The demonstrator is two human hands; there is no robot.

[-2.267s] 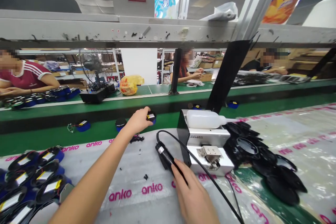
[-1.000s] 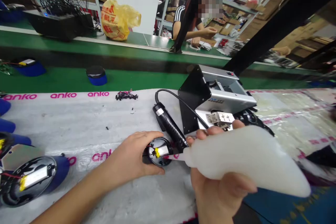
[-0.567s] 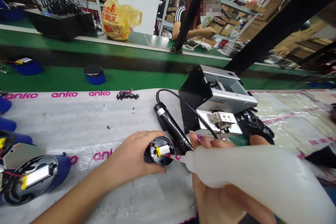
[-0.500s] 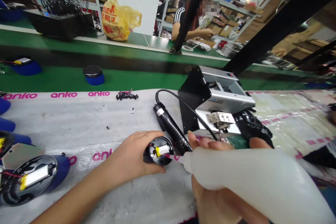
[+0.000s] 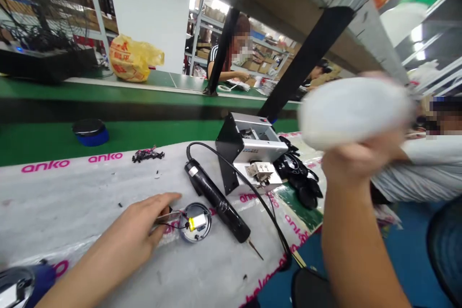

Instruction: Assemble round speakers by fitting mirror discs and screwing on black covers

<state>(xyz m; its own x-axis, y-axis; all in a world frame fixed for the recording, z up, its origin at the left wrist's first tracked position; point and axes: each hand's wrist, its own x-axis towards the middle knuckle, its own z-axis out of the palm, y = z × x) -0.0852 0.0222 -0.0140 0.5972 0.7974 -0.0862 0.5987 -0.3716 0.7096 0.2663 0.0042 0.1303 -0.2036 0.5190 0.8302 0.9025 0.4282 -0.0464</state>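
Note:
A small round shell (image 5: 196,222) with a yellow-wrapped battery inside lies on the white foam sheet (image 5: 72,192). Thin wires run from it to a little grey board, which the thumb and fingers of my left hand (image 5: 139,233) pinch just left of the shell. My right hand (image 5: 357,160) is raised high at the right, blurred by motion, and grips a white squeeze bottle (image 5: 352,111). A black electric screwdriver (image 5: 215,200) lies right of the shell, tip toward me.
A silver and black metal box (image 5: 252,147) stands behind the screwdriver, with black plastic parts (image 5: 299,178) beside it. Loose black screws (image 5: 147,155) lie near a blue puck (image 5: 90,133) on the green belt. Another person's sleeve (image 5: 426,168) reaches in at right.
My right hand has lifted the bottle away from the shell, up to the right. My left hand let go of the shell's rim and now pinches the wired board beside it. The view swung left.

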